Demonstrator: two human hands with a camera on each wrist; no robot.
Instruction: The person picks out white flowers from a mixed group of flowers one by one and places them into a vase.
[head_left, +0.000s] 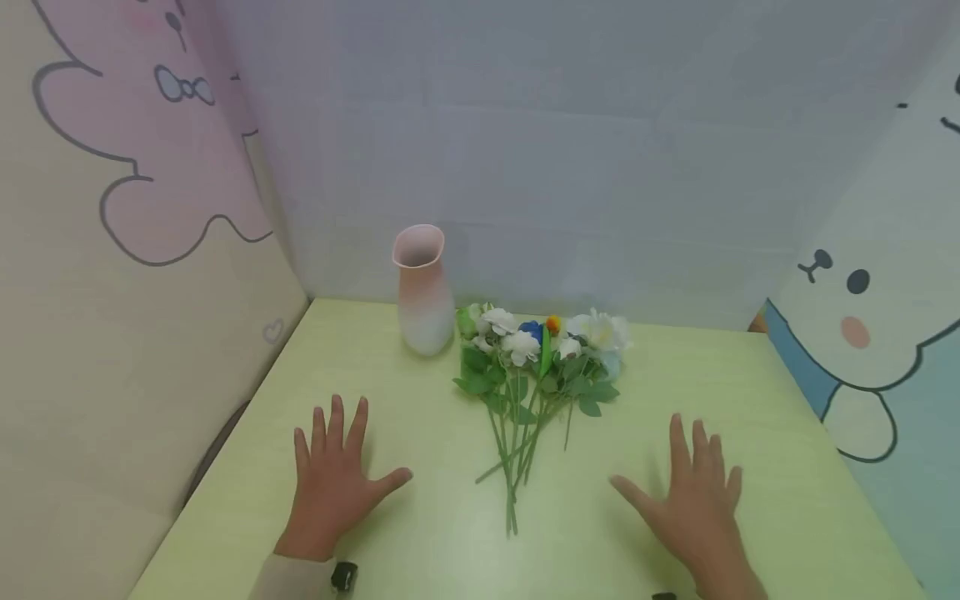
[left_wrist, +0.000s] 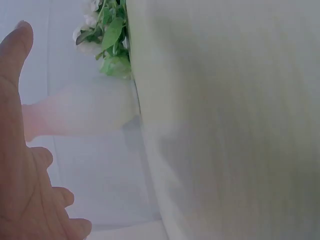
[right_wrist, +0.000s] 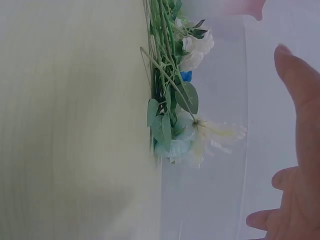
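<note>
My left hand [head_left: 333, 483] is spread with straight fingers over the left part of the table, holding nothing. On the other side my right hand [head_left: 693, 504] is spread the same way, also with nothing in it. Between and beyond them lies a loose bunch of flowers [head_left: 536, 358], mostly white with blue, orange and pale green blooms, their stems pointing toward me. A pink-and-white vase [head_left: 426, 300] stands upright at the back, left of the blooms. The left wrist view shows the vase [left_wrist: 95, 107] sideways; the right wrist view shows the flowers [right_wrist: 175, 100] beyond the thumb.
The pale yellow table [head_left: 360, 375] ends at a plain whitish cloth [head_left: 525, 167] behind. A cloth with a pink cartoon figure [head_left: 157, 183] hangs at the left, and one with a white cartoon bear [head_left: 870, 333] at the right.
</note>
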